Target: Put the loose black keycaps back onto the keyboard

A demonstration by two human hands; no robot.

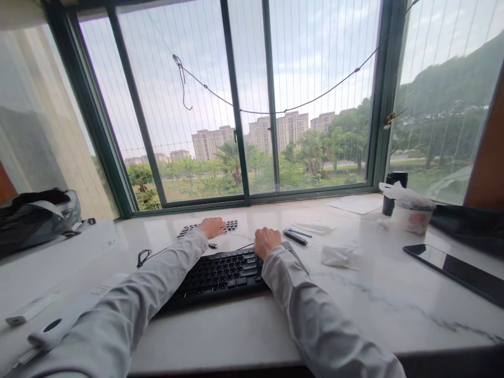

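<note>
A black keyboard lies at an angle on the marble top, many of its keys without caps. Over its upper right part is my right hand, fingers curled in and closed; what they grip is hidden. Farther back, loose black keycaps are laid out in rows. My left hand reaches onto them with bent fingers drawn together, their tips too small to show what is pinched. A small dark object sits just below this hand.
Right of the keyboard lie a black pen-like tool, a blue stick and clear plastic wrappers. A phone, a bagged cup and a dark bottle stand farther right. A white box is at left. Windows close the back.
</note>
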